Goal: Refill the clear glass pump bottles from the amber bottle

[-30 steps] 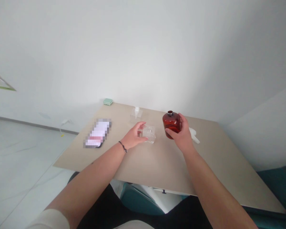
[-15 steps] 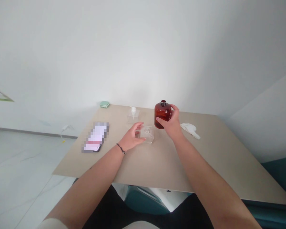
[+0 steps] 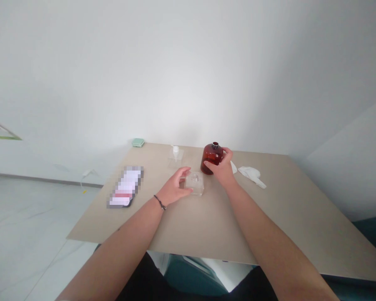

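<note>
My right hand (image 3: 222, 166) is wrapped round the right side of a dark red-brown bottle (image 3: 211, 158) with an open neck, which leans slightly. Left of it and nearer to me, my left hand (image 3: 177, 186) holds a clear, square-sided container (image 3: 194, 183) between thumb and fingers, low over or on the table. Behind my left hand stands a clear bottle (image 3: 176, 157) with a white pump top. White crumpled tissue or cloth (image 3: 252, 174) lies right of my right hand, and part of a white piece shows behind that hand.
A phone (image 3: 126, 186) with a blurred screen lies on the left of the beige table (image 3: 285, 217). At the back left corner is a small green box (image 3: 138, 142). A wall rises behind the table. A white cable (image 3: 87, 173) shows beyond the left edge.
The red-brown bottle in my right hand has shifted slightly left and tilted a little. My left hand has closed in on the clear container. The whole view has shifted slightly.
</note>
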`<action>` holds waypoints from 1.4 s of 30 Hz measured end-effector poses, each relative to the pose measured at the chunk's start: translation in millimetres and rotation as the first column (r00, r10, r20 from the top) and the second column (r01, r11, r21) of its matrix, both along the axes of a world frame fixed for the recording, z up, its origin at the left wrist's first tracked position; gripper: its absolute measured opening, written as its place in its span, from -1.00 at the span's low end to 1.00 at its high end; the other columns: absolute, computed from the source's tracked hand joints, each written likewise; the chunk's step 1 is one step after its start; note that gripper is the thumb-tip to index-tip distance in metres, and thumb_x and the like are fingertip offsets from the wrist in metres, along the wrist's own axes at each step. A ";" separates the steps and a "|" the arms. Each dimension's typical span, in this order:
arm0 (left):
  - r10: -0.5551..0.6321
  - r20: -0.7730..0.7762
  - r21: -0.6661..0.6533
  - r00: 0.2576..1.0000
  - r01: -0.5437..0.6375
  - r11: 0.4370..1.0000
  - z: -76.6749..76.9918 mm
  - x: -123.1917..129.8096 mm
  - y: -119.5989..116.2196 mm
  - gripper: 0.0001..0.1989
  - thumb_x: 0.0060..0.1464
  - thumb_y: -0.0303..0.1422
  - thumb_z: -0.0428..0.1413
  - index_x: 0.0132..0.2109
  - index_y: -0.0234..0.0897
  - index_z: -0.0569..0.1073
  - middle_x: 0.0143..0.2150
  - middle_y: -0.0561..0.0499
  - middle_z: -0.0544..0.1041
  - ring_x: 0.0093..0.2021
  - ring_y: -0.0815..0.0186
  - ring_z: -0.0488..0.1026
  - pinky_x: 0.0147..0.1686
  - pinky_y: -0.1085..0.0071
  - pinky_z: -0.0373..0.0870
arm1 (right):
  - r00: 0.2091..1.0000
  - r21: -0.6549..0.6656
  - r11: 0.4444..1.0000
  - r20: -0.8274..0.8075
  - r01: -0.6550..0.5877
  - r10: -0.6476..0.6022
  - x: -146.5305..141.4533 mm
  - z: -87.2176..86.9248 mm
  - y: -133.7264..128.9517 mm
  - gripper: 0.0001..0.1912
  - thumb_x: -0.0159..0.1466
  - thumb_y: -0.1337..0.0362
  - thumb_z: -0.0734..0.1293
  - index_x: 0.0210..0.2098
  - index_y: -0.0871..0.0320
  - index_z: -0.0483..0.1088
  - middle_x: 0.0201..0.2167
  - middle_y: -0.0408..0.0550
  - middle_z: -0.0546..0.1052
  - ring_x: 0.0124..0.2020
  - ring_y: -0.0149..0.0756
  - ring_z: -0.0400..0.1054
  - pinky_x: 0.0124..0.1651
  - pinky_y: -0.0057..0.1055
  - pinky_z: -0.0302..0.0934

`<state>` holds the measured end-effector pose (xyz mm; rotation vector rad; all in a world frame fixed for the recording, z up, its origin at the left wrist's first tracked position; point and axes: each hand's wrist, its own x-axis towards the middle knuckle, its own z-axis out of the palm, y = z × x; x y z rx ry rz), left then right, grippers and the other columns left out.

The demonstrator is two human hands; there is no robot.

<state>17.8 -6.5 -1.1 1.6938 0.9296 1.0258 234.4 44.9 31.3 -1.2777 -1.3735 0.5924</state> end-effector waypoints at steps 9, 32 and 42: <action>-0.023 -0.031 -0.023 0.999 0.023 0.999 0.8 -1.1 2.4 -0.27 -0.07 -0.39 0.28 0.25 -0.15 0.22 0.24 -0.14 0.35 0.27 0.08 0.28 0.27 0.06 0.20 | 1.000 0.021 1.000 -0.014 0.008 -0.008 -0.4 -18.5 5.4 -0.18 -0.07 0.23 0.50 0.08 0.03 0.02 0.02 0.10 0.39 -0.06 -0.12 0.43 0.04 -0.06 0.33; -0.051 -0.032 -0.052 0.998 0.049 0.997 0.6 -1.5 2.8 -0.25 -0.06 -0.39 0.26 0.27 -0.21 0.19 0.22 -0.16 0.33 0.24 0.06 0.29 0.27 0.08 0.17 | 0.970 0.146 0.980 0.185 0.133 -0.160 61.4 15.4 -23.1 -0.61 0.24 0.06 0.27 0.01 0.07 0.32 0.01 0.08 0.43 -0.01 -0.14 0.37 -0.03 -0.16 0.30; -0.057 -0.053 -0.044 0.997 0.055 0.998 -0.1 -2.4 2.1 -0.26 -0.02 -0.36 0.25 0.28 -0.19 0.15 0.26 -0.17 0.30 0.30 0.03 0.23 0.28 0.07 0.13 | 0.776 -0.171 0.957 0.626 0.233 -0.077 86.4 -0.6 -48.8 -0.73 0.25 0.22 0.21 -0.14 0.11 0.48 -0.38 -0.08 0.50 -0.37 -0.25 0.35 -0.30 -0.36 0.15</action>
